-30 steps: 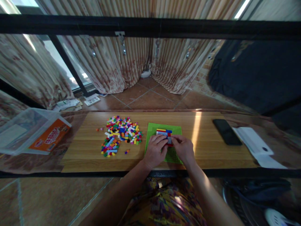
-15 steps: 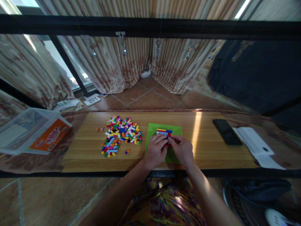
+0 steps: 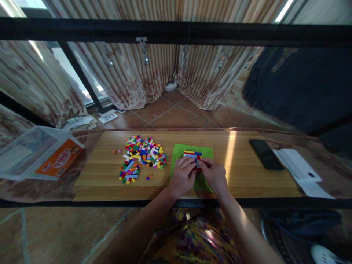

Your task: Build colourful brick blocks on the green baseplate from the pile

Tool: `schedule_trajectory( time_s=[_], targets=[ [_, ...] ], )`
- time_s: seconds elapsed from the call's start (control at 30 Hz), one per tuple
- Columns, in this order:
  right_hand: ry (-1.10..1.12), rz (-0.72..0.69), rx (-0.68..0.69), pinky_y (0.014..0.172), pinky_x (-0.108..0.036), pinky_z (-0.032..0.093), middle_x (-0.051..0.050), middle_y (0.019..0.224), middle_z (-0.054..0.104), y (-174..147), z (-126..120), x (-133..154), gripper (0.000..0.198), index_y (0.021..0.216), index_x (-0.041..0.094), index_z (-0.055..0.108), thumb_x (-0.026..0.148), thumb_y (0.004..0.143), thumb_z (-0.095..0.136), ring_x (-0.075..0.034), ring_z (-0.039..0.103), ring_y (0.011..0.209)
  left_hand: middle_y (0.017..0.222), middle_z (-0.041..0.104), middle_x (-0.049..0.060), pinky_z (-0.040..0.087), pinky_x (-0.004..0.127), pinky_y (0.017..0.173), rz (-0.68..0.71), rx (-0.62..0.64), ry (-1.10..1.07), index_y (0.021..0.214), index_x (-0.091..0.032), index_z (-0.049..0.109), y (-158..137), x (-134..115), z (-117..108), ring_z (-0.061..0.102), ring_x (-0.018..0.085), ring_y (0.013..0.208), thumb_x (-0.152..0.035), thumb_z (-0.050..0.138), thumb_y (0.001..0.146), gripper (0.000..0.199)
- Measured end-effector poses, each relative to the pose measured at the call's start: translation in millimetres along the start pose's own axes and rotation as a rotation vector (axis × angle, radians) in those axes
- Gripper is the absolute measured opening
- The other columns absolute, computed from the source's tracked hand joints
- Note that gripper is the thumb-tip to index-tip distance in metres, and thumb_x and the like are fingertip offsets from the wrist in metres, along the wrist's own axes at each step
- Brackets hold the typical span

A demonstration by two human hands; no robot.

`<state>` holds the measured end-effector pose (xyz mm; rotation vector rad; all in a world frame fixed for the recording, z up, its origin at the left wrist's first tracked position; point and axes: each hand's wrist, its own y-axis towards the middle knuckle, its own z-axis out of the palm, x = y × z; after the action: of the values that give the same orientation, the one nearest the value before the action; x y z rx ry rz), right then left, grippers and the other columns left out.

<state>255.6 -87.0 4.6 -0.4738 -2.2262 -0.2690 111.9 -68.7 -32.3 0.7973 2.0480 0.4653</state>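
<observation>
With left hand [image 3: 180,176] half curled over and right hand [image 3: 215,173] nearly closed at the multicoloured plastic-brick build [image 3: 190,155] on the square green plastic baseplate [image 3: 208,151] (cannot tell whether gripping anything), could skew it by pressing unevenly.

1. The black-edged counter [image 3: 49,190] carries a wood-grain board [image 3: 96,176].
2. Loose colourful bricks [image 3: 145,151] and a green baseplate [image 3: 178,149] lie on this board.
3. Left: a clear box [image 3: 59,160].
4. Right: a black phone [image 3: 266,154] beside a flat white item [image 3: 299,165].
</observation>
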Motion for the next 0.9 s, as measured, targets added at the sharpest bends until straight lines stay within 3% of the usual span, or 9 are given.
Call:
schedule_trajectory(
  time_s=[0.9],
  targets=[
    [-0.15,-0.087,-0.038,0.064,-0.032,0.047,-0.006,0.08,0.077,0.2,-1.5,0.6,0.031,0.083,0.023,0.077,0.046,0.084,0.055,-0.023,0.069,0.074,0.12,0.069,0.008,0.05,0.05,0.102,-0.006,0.024,0.004,0.108,-0.02,0.069,0.0,-1.6,-0.5,0.057,0.026,0.119,-0.017,0.058,0.087,0.024]
  ],
)
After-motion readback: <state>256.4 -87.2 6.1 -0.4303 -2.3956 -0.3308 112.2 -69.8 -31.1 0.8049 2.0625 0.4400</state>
